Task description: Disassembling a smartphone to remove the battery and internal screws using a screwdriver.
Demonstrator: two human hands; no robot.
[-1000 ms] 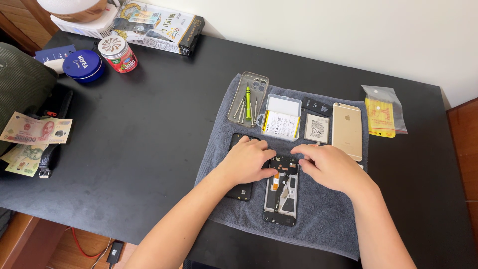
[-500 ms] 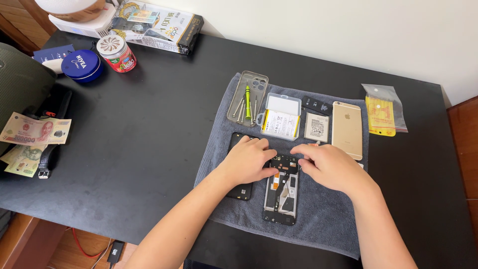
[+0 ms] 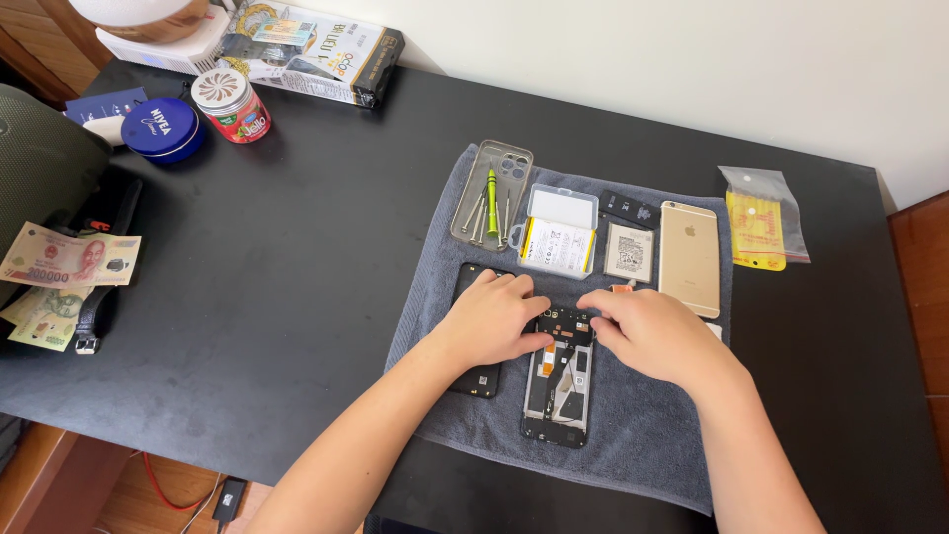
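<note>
An opened black phone body [image 3: 560, 384] lies on a grey towel [image 3: 643, 445], its inner parts showing. My left hand [image 3: 497, 316] rests on its upper left edge, fingers bent, partly over a black back cover [image 3: 476, 378] beside it. My right hand [image 3: 647, 331] presses on the phone's top right corner. What the fingertips pinch is hidden. Above them sit a clear phone case [image 3: 491, 194] holding a green screwdriver [image 3: 491, 188] and thin tools, a small clear box [image 3: 559, 230], a battery [image 3: 629, 251] and a gold phone [image 3: 689, 258] face down.
A black table [image 3: 297, 277] carries a blue tin [image 3: 162, 129], a red-labelled jar [image 3: 228, 103], a printed box [image 3: 316, 51], banknotes [image 3: 61, 263] at the left edge and a yellow packet in a clear bag [image 3: 761, 220] at the right. A small black part [image 3: 629, 209] lies on the towel.
</note>
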